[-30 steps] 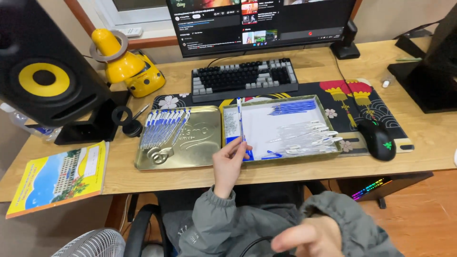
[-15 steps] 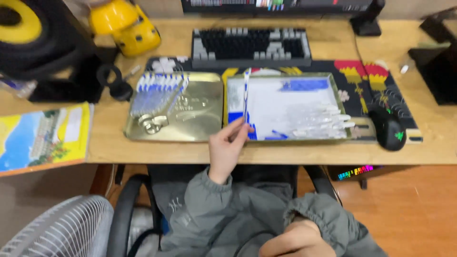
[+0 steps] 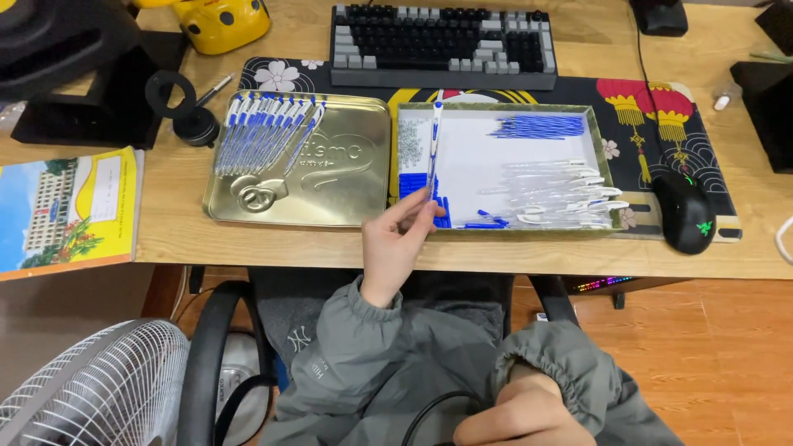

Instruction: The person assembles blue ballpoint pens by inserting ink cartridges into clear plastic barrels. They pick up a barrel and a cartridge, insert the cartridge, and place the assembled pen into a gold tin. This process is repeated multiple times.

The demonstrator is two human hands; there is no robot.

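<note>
One pen [image 3: 433, 144] stands pinched in the closed left grip [image 3: 396, 244], over the white tray [image 3: 599, 132] at 12 o'clock; right grip [image 3: 516, 413] at 5 o'clock curls around a black cable [image 3: 429, 409].

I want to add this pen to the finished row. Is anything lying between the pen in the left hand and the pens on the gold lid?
Nothing visible does. The left hand holds the pen upright over the white tray; the gold lid is bare between it and the finished pens.

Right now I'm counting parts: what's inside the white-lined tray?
White-lined tray: blue refills, clear barrels, springs, blue caps. The left hand with its pen covers some caps.
</note>
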